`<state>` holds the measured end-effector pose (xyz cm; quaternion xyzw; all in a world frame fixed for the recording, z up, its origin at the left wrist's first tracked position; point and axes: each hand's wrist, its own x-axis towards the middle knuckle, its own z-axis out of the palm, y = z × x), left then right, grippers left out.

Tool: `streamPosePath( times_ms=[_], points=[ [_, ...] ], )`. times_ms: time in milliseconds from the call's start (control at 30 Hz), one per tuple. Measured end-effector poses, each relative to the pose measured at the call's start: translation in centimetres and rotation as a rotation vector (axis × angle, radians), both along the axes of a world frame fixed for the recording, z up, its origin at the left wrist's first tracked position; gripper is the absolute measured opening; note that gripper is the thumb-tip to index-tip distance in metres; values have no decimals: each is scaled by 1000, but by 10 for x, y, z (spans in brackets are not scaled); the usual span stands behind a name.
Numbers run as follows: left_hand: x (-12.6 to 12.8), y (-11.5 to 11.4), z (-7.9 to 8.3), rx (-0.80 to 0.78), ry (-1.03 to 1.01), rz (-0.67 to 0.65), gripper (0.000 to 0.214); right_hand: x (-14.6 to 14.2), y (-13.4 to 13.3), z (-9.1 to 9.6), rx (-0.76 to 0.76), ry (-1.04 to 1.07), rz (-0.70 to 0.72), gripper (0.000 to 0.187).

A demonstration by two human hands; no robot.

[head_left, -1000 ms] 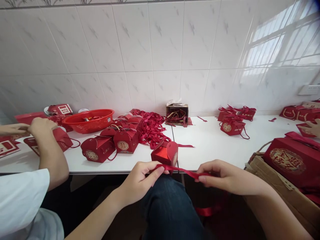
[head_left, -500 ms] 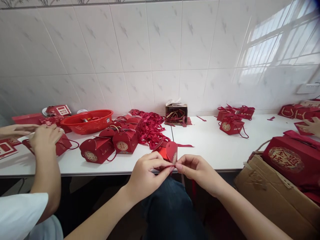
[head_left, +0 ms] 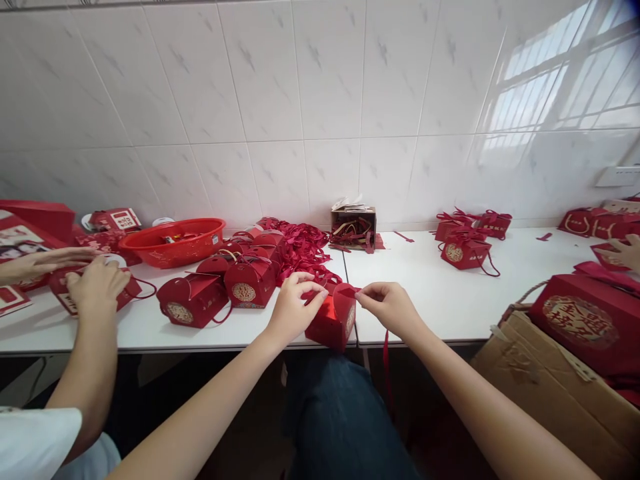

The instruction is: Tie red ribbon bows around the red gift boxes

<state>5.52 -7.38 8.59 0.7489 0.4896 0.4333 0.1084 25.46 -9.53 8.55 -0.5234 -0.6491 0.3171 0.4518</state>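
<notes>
A small red gift box (head_left: 334,321) stands at the near edge of the white table (head_left: 425,293), right in front of me. My left hand (head_left: 295,308) is closed on its left top flap. My right hand (head_left: 387,307) pinches the end of a red ribbon (head_left: 386,363) at the box's top right; the ribbon hangs down below the table edge. Whether the ribbon passes through the box top is hidden by my fingers.
Finished red boxes (head_left: 220,290) and a heap of red ribbons (head_left: 303,250) lie left of centre, with a red basin (head_left: 173,241) behind. A co-worker's hands (head_left: 95,283) handle a box at far left. More boxes (head_left: 465,252) and a cardboard carton (head_left: 560,393) sit right.
Both my hands rose from my lap to the box on the table. The ribbon, stretched between them a second ago, is now held at the box top and dangles from my right hand.
</notes>
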Motion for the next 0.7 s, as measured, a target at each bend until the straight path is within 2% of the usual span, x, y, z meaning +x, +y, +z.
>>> streamPosePath(
  times_ms=[100, 333, 500, 700],
  points=[
    [2, 10, -2, -79, 62, -46, 17, -1, 8, -3, -49, -11, -51, 21],
    [11, 9, -1, -130, 131, -83, 24, -5, 16, -2, -126, -39, -90, 19],
    [14, 15, -4, -95, 52, -117, 17, -13, 19, 2, -186, -18, -52, 17],
    [15, 16, -6, -120, -88, -139, 12, -17, 17, 2, -189, 5, 3, 14]
  ],
)
